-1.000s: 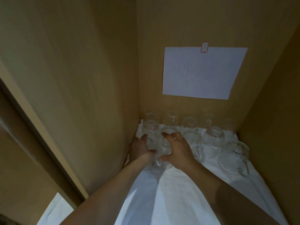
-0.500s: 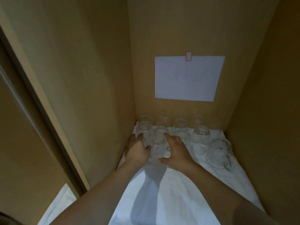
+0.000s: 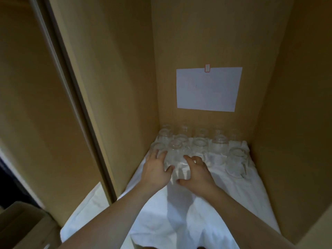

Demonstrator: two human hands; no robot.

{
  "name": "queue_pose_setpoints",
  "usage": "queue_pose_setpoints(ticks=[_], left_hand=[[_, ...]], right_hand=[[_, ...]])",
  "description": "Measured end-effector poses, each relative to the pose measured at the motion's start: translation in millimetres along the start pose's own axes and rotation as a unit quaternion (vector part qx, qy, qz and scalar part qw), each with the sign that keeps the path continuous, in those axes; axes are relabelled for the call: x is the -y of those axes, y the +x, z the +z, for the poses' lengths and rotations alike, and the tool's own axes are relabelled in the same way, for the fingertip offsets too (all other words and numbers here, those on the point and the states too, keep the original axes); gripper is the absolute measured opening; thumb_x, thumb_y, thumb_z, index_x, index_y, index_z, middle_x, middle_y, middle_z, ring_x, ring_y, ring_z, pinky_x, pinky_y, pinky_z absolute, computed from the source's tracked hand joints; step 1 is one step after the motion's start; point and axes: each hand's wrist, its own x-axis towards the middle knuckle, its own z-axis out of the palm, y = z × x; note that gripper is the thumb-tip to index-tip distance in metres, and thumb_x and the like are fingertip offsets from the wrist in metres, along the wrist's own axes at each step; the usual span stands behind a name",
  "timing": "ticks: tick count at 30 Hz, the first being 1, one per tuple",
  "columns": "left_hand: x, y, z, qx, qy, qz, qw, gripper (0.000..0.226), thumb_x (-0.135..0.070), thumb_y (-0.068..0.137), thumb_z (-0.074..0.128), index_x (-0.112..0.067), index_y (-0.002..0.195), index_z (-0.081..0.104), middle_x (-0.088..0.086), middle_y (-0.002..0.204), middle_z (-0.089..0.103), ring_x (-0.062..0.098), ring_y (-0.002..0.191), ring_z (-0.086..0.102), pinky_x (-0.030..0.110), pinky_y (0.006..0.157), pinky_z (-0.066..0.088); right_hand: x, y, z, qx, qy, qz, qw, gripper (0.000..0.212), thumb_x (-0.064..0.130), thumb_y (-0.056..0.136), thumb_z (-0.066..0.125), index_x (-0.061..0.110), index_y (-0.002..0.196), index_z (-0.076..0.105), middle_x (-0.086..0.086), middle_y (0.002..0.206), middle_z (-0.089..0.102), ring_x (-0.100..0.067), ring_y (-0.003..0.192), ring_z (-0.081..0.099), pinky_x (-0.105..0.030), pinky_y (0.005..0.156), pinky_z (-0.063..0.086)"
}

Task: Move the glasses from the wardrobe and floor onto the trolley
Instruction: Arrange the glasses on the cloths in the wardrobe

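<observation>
**Both hands on a front glass, drawing it out of the wardrobe**

Head view. Change since a second ago: the hands have pulled back from the cluster toward the person, and the glass between them has come with them, now standing clear of the front row on the white cloth (image 3: pixel 206 212). Left hand (image 3: pixel 156 169) is on the left side of the glass (image 3: pixel 177 164), fingers spread along its wall, thumb curled in front. Right hand (image 3: pixel 196 170) is on the right side, fingers curled over it, thumb hooked low at the base. Whether the glass is lifted or just slid, cannot tell; it looks inverted, but it is clear and blurred.

Meaning for the task: judged, one glass is being taken out; the trolley is not in view, so nothing is delivered yet.

Around: the remaining glasses (image 3: pixel 201 141) stand in rows against the back wall, several upside down. A glass mug (image 3: pixel 236 160) with a handle sits near the right wall. A paper sheet (image 3: pixel 206 88) is clipped to the back panel. A sliding door edge (image 3: pixel 75 97) and a cardboard box (image 3: pixel 23 225) are at left.

In the way: neighbouring glasses stand just beside the left fingers; a knock is possible. The loose cloth could drag.
</observation>
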Motion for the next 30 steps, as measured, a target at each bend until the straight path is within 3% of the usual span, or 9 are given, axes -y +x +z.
queue_pose_setpoints(ticks=[10,17,20,25,30], left_hand=[[34,-80,-13,0.028,0.042,-0.048,0.998,0.065,-0.046,0.096,0.059,-0.024,0.154,0.039,0.01,0.16,0.035,0.029,0.146,0.03,0.036,0.116,0.03],[82,-118,-42,-0.005,0.03,-0.061,0.998,0.057,-0.043,0.095,0.063,-0.025,0.147,0.047,0.0,0.148,0.049,0.024,0.136,0.042,0.036,0.11,0.04],[112,-137,-58,-0.011,0.036,-0.058,0.998,0.053,-0.043,0.094,0.064,-0.025,0.142,0.051,0.0,0.143,0.052,0.023,0.131,0.047,0.034,0.106,0.043],[181,-175,-93,-0.011,0.031,-0.091,0.995,0.059,-0.046,0.095,0.061,-0.028,0.149,0.044,0.002,0.155,0.042,0.025,0.143,0.035,0.037,0.115,0.034],[253,-209,-126,-0.006,0.031,-0.112,0.993,0.06,-0.046,0.097,0.059,-0.025,0.15,0.042,0.004,0.154,0.043,0.026,0.141,0.037,0.038,0.114,0.035]], right_hand=[[32,-43,40,0.056,0.016,-0.026,0.998,0.094,0.054,0.081,0.074,0.028,0.157,0.026,-0.003,0.159,0.026,-0.027,0.144,0.029,-0.035,0.113,0.033],[82,-59,69,0.067,0.004,-0.05,0.997,0.093,0.058,0.08,0.073,0.029,0.156,0.027,-0.003,0.158,0.029,-0.027,0.141,0.032,-0.039,0.112,0.037],[114,-66,89,0.075,-0.003,-0.056,0.996,0.091,0.058,0.081,0.073,0.031,0.155,0.027,-0.002,0.159,0.029,-0.026,0.142,0.032,-0.039,0.112,0.037],[181,-84,134,0.088,-0.014,-0.068,0.994,0.089,0.056,0.082,0.073,0.03,0.155,0.029,-0.001,0.158,0.03,-0.026,0.141,0.034,-0.039,0.112,0.038],[246,-100,182,0.104,-0.035,-0.074,0.991,0.087,0.055,0.083,0.071,0.03,0.155,0.028,0.001,0.155,0.032,-0.024,0.139,0.036,-0.037,0.109,0.041]])
